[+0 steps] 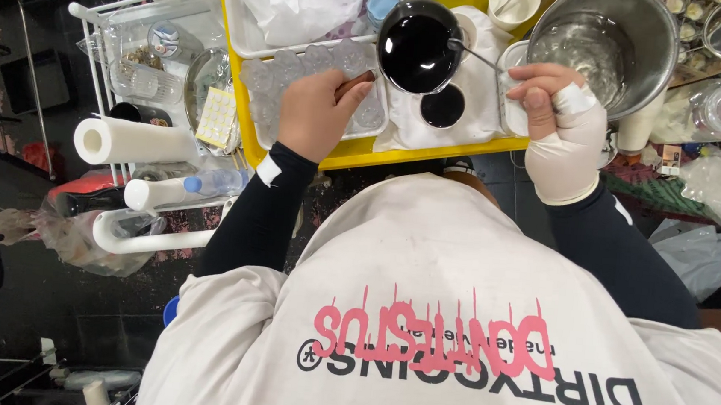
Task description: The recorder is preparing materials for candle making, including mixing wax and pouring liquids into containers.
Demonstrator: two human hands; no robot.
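- Filling the near foreground is the person's white printed T-shirt [454, 321], worn over black sleeves.
- Past it, the left hand [316, 113] is closed on a thin brown handle [358, 80]; what tool it belongs to cannot be told.
- The right hand [559, 128] wears a pale glove (fingertips bare) and pinches a metal spoon [475, 55], whose bowl reaches the rim of a cup.
- That black cup [416, 46] holds glossy black liquid; a smaller round pot [443, 106] of the same liquid sits just beside it on white cloth.
- Under the left hand lies a clear mould tray [320, 66] of round cavities, on a yellow tray [399, 150].
- Farther right, one large steel bowl [639, 36] holds clear liquid.
- At left, a white wire rack [100, 28] carries one paper towel roll [129, 141].
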